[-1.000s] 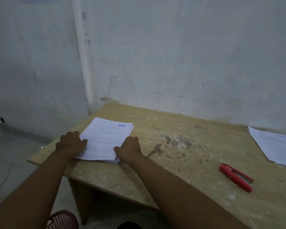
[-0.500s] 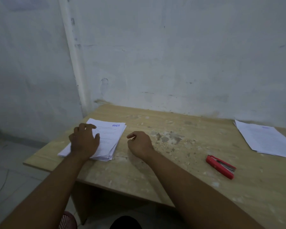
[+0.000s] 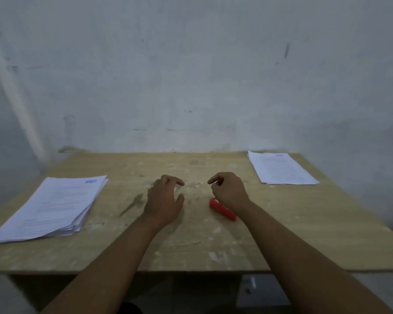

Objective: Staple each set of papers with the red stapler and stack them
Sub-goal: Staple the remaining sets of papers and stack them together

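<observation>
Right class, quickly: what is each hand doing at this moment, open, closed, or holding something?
Left hand: open, empty, palm down over the table.
Right hand: loosely curled, holding nothing, just above the red stapler.

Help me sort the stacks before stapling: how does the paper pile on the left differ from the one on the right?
The left pile is thick, its sheets fanned unevenly at the edges; the right pile is thin and fairly square. The left pile sits at the table's near left edge, the right pile by the far right corner. Both are white printed sheets, lying flat, untouched by either hand.

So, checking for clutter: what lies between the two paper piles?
Head view: both hands, left hand and right hand, and the red stapler, partly under the right wrist.
</observation>
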